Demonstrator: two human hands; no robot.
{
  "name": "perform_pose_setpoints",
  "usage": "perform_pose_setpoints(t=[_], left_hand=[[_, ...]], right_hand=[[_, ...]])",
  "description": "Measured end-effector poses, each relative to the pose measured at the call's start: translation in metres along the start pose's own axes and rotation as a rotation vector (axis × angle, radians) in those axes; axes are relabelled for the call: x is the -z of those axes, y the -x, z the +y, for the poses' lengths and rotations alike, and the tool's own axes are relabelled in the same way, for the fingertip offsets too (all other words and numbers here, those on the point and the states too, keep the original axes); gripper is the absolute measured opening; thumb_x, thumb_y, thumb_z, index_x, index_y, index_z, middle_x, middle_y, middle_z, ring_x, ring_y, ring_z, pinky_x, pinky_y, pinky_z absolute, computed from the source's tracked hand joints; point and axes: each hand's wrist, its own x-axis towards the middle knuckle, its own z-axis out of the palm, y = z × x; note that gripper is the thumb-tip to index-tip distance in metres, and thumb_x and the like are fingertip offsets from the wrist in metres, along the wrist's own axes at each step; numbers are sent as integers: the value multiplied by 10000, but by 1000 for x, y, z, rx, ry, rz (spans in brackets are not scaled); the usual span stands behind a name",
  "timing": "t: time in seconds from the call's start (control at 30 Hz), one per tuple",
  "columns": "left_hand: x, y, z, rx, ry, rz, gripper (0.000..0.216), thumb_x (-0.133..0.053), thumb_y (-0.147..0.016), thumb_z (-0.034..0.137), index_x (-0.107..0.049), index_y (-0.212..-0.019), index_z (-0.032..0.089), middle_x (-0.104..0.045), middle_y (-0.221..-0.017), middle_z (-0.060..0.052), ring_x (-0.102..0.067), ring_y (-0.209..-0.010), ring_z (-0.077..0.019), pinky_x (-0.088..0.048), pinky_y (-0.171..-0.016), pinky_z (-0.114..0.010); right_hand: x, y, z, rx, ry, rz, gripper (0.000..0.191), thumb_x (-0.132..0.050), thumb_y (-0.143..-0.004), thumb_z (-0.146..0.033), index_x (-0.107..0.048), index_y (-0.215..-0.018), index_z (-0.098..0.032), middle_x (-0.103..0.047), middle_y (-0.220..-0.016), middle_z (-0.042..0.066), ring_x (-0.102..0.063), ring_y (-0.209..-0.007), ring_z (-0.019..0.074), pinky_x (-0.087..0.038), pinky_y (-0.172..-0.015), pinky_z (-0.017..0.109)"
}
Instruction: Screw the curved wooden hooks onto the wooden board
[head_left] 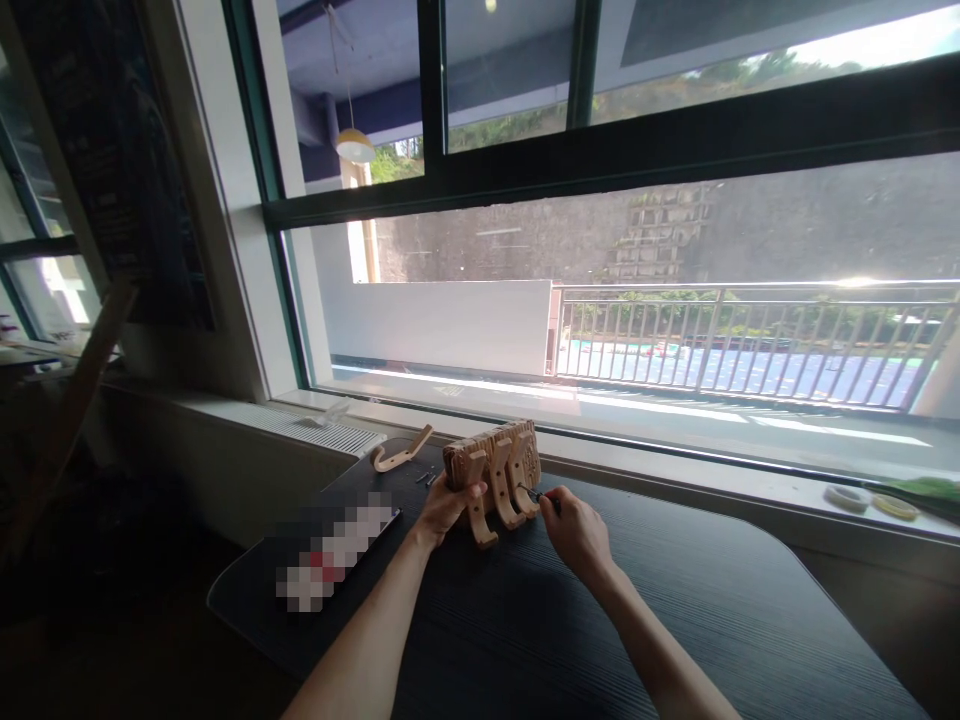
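A light wooden rack with three curved hooks (496, 472) stands on the dark table (675, 610) near the window. My left hand (444, 508) grips its left end and holds it upright. My right hand (576, 530) is closed in a pinch on a small dark tool (538, 496) whose tip touches the rack's right hook. A loose wooden hook (401, 452) lies on the table behind and to the left of the rack, with a few small dark screws (427, 478) beside it.
A blurred flat object (330, 548) lies at the table's left edge. The white window sill (675, 470) runs behind the table, with two tape rolls (870, 500) at its right. A slanted wooden bar (67, 420) stands at the far left.
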Motion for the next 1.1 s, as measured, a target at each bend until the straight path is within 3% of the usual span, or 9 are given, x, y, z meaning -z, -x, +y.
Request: perform_pose_setpoints(t=[0.1, 0.23, 0.4, 0.53, 0.7, 0.83, 0.97, 1.1], left_hand=[[-2, 1, 0, 3, -7, 41, 374, -781, -518, 238, -675, -869, 165, -695, -827, -56, -618, -740, -201, -452, -671, -284], [-3, 1, -1, -3, -29, 60, 386, -783, -510, 229, -673, -875, 170, -695, -842, -55, -617, -749, -205, -450, -662, -283], [-1, 0, -2, 35, 15, 20, 359, -781, -520, 258, -684, -852, 162, -693, -777, -49, -620, -721, -205, -451, -659, -289], [0, -1, -2, 90, 61, -14, 386, -803, -489, 275, -695, -836, 144, -694, -732, -54, -621, -665, -199, -443, -624, -284], [-1, 1, -2, 88, 82, -45, 423, -808, -490, 287, -696, -872, 145, -701, -754, -59, -625, -674, -198, -446, -630, -284], [-3, 2, -1, 69, 74, -31, 411, -794, -517, 272, -690, -896, 151, -702, -785, -59, -627, -705, -201, -453, -657, -286], [-4, 3, -2, 72, 67, -38, 415, -776, -541, 262, -681, -933, 162, -700, -812, -59, -630, -732, -211, -458, -673, -295], [-4, 3, -1, 63, 62, -48, 421, -785, -520, 258, -685, -917, 158, -701, -787, -56, -632, -746, -220, -454, -676, -297]], right_hand=[[0, -2, 6, -44, -41, -48, 323, -329, -887, -412, -587, -947, -227, -674, -842, 39, -619, -809, 178, -349, -614, 245], [6, 1, 7, 130, 105, -17, 257, -399, -866, -342, -552, -1056, -260, -652, -940, 26, -610, -797, 164, -343, -603, 239], [5, 5, 4, 270, 186, -4, 248, -358, -885, -254, -583, -986, -235, -634, -907, 38, -594, -821, 149, -365, -642, 230], [-5, -1, 8, 167, -31, 14, 233, -416, -840, -271, -615, -953, -223, -662, -896, 28, -604, -830, 165, -393, -692, 239], [-12, -10, 17, 37, -409, -88, 302, -429, -802, -312, -663, -901, -148, -687, -843, 50, -616, -801, 179, -426, -683, 236], [-6, -6, 16, 37, -211, -38, 278, -438, -816, -336, -660, -914, -202, -683, -851, 43, -618, -808, 187, -409, -665, 242], [1, 2, 6, 175, 94, 0, 272, -390, -866, -323, -619, -988, -243, -669, -883, 41, -615, -760, 164, -369, -614, 228], [2, 3, 2, 215, 128, -10, 282, -359, -878, -277, -623, -959, -221, -665, -868, 53, -611, -749, 154, -363, -617, 228]])
